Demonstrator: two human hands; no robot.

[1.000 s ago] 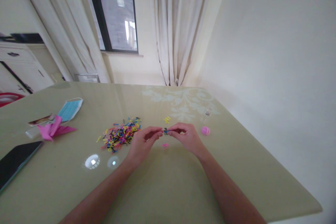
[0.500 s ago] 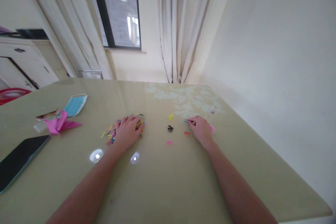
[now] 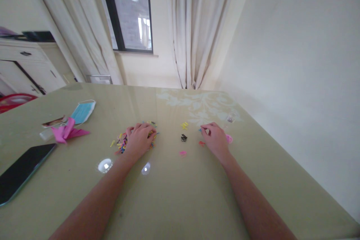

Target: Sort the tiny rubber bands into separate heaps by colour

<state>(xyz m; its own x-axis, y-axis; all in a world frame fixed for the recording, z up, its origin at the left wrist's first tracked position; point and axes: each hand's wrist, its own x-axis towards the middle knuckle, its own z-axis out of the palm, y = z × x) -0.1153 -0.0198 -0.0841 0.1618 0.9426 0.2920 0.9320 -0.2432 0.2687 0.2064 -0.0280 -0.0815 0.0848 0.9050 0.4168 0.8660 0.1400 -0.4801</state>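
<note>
My left hand (image 3: 140,138) rests over a pile of small coloured pieces (image 3: 122,143) that look like little rubber bands. A small blue band (image 3: 158,133) pokes out beyond its thumb and forefinger, which are pinched together. Across the table, my right hand (image 3: 215,138) has thumb and forefinger curled close together beside some small blue bands (image 3: 200,130); what lies between the tips is too small to make out. Between the hands are little groups of yellow (image 3: 184,125), black (image 3: 183,137) and pink bands (image 3: 183,153). Red bands (image 3: 201,143) lie just below the right fingers.
Pink bands (image 3: 229,138) and a small clear container (image 3: 230,117) sit right of my right hand. To the left are a phone (image 3: 26,170), a folded pink paper shape (image 3: 67,132) and a blue face mask (image 3: 83,111). A wall (image 3: 303,82) borders the table's right side.
My left fingers have drawn into a pinch, with a blue band now showing at their tips. The right fingertips have lifted slightly from the blue bands. The view has shifted a little.
</note>
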